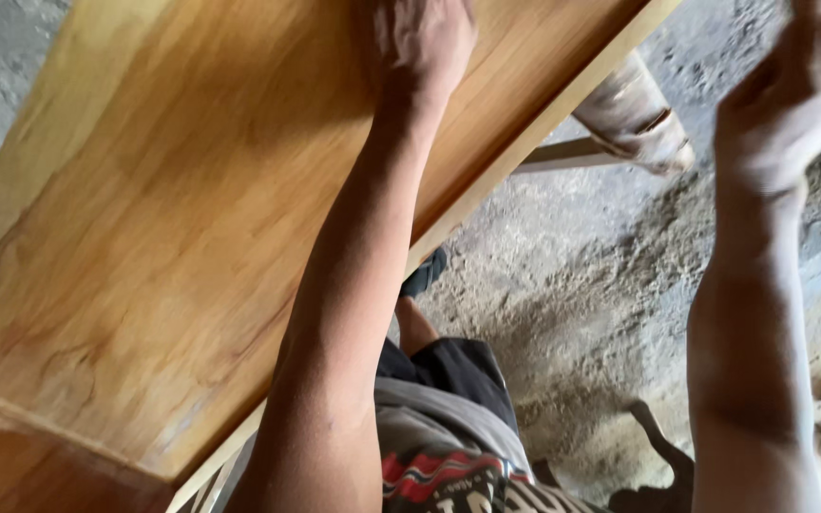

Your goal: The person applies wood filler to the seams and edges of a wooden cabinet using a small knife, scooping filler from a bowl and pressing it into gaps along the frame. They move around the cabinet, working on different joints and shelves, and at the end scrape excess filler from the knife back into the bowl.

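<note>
Glossy amber wooden panel [173, 218] under flat left hand [422, 43]; right hand [795, 90] blurred, grip unclear.

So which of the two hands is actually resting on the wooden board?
The left hand lies flat on the wooden board; the right hand is raised beside it over the dusty floor.

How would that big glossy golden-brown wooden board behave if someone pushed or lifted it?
The glossy golden-brown wooden board would probably stay stiff, as it looks solid and flat. Its sheen suggests a slippery surface under the left hand pressed on it. Being so broad, it is likely heavy and awkward to lift alone.
</note>
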{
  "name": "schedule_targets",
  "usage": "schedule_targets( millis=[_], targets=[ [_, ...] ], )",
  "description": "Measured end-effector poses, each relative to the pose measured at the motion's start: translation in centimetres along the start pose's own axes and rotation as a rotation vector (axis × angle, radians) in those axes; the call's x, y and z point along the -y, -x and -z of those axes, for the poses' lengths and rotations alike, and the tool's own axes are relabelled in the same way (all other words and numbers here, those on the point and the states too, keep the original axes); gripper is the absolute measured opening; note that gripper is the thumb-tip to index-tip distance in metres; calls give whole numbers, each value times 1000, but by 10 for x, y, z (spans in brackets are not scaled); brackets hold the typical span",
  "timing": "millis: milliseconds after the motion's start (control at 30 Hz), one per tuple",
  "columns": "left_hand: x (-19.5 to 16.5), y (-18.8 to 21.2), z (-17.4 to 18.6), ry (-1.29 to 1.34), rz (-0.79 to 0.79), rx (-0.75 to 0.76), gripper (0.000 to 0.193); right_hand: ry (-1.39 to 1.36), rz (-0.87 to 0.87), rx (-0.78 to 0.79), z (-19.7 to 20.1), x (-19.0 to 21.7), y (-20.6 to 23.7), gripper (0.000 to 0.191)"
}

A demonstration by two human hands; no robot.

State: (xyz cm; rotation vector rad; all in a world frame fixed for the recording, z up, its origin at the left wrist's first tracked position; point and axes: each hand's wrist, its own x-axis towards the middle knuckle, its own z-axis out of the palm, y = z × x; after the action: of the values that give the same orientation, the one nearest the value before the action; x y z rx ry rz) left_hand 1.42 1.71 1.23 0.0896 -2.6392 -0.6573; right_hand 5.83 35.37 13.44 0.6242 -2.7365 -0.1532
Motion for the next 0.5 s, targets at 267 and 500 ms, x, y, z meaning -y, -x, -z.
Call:
schedule_targets(
  millis=[267,500],
  targets=[
    [1,-2,-1,-7,-1,-11,16,-149,-81,-108,-36,-7,15,29],
    [2,0,-1,-21,-12,-21,17,-223,-16,-179,-41,4,17,37]
  ],
)
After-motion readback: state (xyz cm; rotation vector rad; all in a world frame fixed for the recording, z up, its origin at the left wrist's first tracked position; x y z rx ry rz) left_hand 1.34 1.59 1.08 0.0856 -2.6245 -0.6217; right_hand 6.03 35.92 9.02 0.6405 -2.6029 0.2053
